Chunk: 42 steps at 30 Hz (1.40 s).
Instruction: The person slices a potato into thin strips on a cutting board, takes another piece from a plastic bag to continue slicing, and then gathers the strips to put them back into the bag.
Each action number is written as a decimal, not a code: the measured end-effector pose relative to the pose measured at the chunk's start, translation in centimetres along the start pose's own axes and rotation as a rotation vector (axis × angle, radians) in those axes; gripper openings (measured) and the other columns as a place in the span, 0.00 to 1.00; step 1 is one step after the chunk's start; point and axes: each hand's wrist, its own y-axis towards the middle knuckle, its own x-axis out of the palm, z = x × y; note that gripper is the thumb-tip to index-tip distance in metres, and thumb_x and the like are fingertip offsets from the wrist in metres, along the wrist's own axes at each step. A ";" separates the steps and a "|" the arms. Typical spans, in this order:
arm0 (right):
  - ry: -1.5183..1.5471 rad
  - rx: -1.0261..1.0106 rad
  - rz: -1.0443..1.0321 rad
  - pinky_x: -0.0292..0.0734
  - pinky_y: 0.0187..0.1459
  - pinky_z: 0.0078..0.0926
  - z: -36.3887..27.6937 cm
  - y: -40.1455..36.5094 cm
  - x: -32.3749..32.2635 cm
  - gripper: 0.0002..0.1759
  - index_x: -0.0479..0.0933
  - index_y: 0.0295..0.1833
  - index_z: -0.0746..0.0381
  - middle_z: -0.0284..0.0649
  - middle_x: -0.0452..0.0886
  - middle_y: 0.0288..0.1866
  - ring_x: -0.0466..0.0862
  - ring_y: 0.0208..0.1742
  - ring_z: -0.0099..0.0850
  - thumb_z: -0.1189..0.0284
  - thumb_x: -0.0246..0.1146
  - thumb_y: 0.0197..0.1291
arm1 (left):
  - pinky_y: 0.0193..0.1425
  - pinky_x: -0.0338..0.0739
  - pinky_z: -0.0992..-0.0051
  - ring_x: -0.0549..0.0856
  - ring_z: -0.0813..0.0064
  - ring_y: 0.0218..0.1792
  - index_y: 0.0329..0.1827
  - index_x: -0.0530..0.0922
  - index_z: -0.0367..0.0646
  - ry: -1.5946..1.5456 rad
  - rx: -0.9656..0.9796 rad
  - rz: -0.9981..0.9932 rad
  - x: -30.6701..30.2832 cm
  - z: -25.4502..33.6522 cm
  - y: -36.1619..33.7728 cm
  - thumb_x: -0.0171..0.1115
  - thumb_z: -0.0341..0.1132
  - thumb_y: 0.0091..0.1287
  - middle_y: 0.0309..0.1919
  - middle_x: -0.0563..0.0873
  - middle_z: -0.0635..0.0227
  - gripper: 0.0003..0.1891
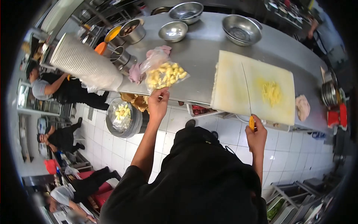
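My left hand (158, 102) grips the near edge of a clear plastic bag (165, 74) full of yellow chunks, which lies on the steel counter (201, 44). My right hand (256, 132) holds the orange handle of a long knife (246, 87), its blade lying across a pale cutting board (235, 87). A small heap of finely chopped yellow food (271, 92) sits on the right half of the board.
Steel bowls (241, 29) stand at the back of the counter, with a stack of white cups (85, 64) lying at the left. A pink cloth (302, 107) lies right of the board. A bin (121, 117) sits below the counter. Other people work at the left.
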 end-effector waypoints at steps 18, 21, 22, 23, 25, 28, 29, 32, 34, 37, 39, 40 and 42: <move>-0.512 -0.084 0.119 0.81 0.55 0.45 -3.5 4.1 6.0 0.28 0.80 0.67 0.62 0.53 0.85 0.50 0.86 0.51 0.52 0.77 0.73 0.59 | 0.43 0.83 0.73 0.89 0.74 0.34 0.46 0.89 0.36 0.170 0.263 -0.094 -6.3 -4.1 19.7 0.72 0.28 0.67 0.34 0.91 0.59 0.08; -0.593 -0.170 0.230 0.81 0.56 0.46 -3.3 3.4 6.7 0.27 0.81 0.67 0.62 0.53 0.85 0.52 0.85 0.52 0.52 0.77 0.72 0.61 | 0.44 0.83 0.72 0.90 0.74 0.35 0.45 0.90 0.36 0.213 0.205 -0.436 -4.7 -5.3 20.1 0.74 0.29 0.64 0.35 0.92 0.59 0.09; -0.587 -0.154 0.254 0.81 0.57 0.46 -4.1 2.9 6.9 0.26 0.81 0.67 0.61 0.53 0.86 0.52 0.85 0.53 0.52 0.77 0.71 0.61 | 0.45 0.83 0.69 0.90 0.69 0.36 0.44 0.90 0.38 0.166 0.223 -0.477 -3.8 -6.1 20.0 0.74 0.31 0.63 0.35 0.92 0.58 0.09; -0.580 -0.137 0.277 0.80 0.57 0.47 -5.1 2.4 7.0 0.26 0.81 0.67 0.61 0.53 0.86 0.52 0.84 0.53 0.52 0.77 0.71 0.62 | 0.45 0.83 0.67 0.91 0.65 0.36 0.42 0.90 0.40 0.119 0.241 -0.518 -2.9 -6.9 19.5 0.74 0.33 0.63 0.36 0.92 0.57 0.09; -0.554 -0.138 0.327 0.81 0.56 0.47 -6.0 1.5 7.5 0.25 0.81 0.66 0.61 0.53 0.86 0.52 0.85 0.53 0.52 0.77 0.71 0.63 | 0.46 0.83 0.65 0.91 0.58 0.37 0.42 0.90 0.41 0.064 0.252 -0.569 -2.0 -7.2 18.3 0.72 0.35 0.62 0.35 0.92 0.57 0.09; -0.489 -0.162 0.376 0.82 0.52 0.45 -6.9 0.3 8.2 0.23 0.81 0.65 0.62 0.54 0.86 0.50 0.86 0.50 0.51 0.78 0.70 0.63 | 0.45 0.83 0.64 0.90 0.56 0.37 0.42 0.90 0.41 0.081 0.335 -0.603 -2.2 -6.6 16.5 0.71 0.35 0.62 0.34 0.92 0.57 0.09; -0.459 -0.151 0.372 0.83 0.50 0.44 -7.5 0.0 8.6 0.23 0.81 0.64 0.63 0.54 0.86 0.50 0.87 0.48 0.50 0.78 0.70 0.63 | 0.46 0.82 0.60 0.89 0.54 0.39 0.39 0.89 0.41 0.117 0.257 -0.649 -2.5 -5.9 15.6 0.69 0.33 0.61 0.36 0.91 0.58 0.07; -0.346 -0.151 0.325 0.84 0.47 0.41 -10.2 -0.7 10.6 0.20 0.82 0.62 0.64 0.54 0.87 0.49 0.89 0.42 0.46 0.79 0.70 0.63 | 0.49 0.81 0.62 0.88 0.57 0.38 0.41 0.88 0.37 0.220 0.597 -0.478 -2.0 -6.9 12.4 0.71 0.31 0.62 0.38 0.89 0.57 0.08; -0.236 -0.182 0.261 0.84 0.45 0.38 -11.9 -0.5 12.7 0.18 0.83 0.59 0.64 0.52 0.87 0.48 0.90 0.39 0.41 0.80 0.70 0.63 | 0.53 0.76 0.58 0.86 0.57 0.46 0.39 0.89 0.41 0.287 0.595 -0.439 -2.3 -5.9 10.7 0.71 0.30 0.61 0.41 0.88 0.62 0.06; -0.212 -0.312 0.108 0.83 0.41 0.35 -15.6 0.2 16.0 0.20 0.83 0.60 0.63 0.48 0.87 0.46 0.88 0.38 0.39 0.80 0.71 0.62 | 0.60 0.74 0.56 0.81 0.57 0.56 0.41 0.88 0.41 0.164 0.612 -0.266 -2.6 -6.2 9.0 0.72 0.30 0.61 0.50 0.86 0.61 0.08; -0.169 -0.422 0.010 0.81 0.38 0.32 -17.7 1.2 18.2 0.21 0.83 0.61 0.62 0.46 0.87 0.45 0.87 0.37 0.37 0.79 0.71 0.62 | 0.63 0.73 0.56 0.80 0.54 0.58 0.47 0.86 0.39 0.156 0.532 -0.096 -4.0 -5.7 7.9 0.74 0.30 0.59 0.54 0.83 0.57 0.13; -0.159 -0.446 -0.027 0.81 0.39 0.32 -18.9 1.7 19.1 0.21 0.83 0.62 0.62 0.46 0.87 0.45 0.87 0.37 0.37 0.77 0.71 0.63 | 0.64 0.73 0.55 0.80 0.53 0.58 0.50 0.85 0.38 0.151 0.491 -0.012 -4.6 -5.5 7.3 0.75 0.30 0.59 0.56 0.81 0.54 0.16; -0.139 -0.491 -0.103 0.82 0.39 0.33 -21.3 2.8 21.1 0.21 0.82 0.63 0.62 0.47 0.87 0.46 0.87 0.37 0.37 0.73 0.72 0.64 | 0.65 0.74 0.55 0.78 0.49 0.60 0.59 0.79 0.38 0.135 0.329 0.031 -5.9 -6.9 6.4 0.78 0.31 0.57 0.59 0.77 0.51 0.27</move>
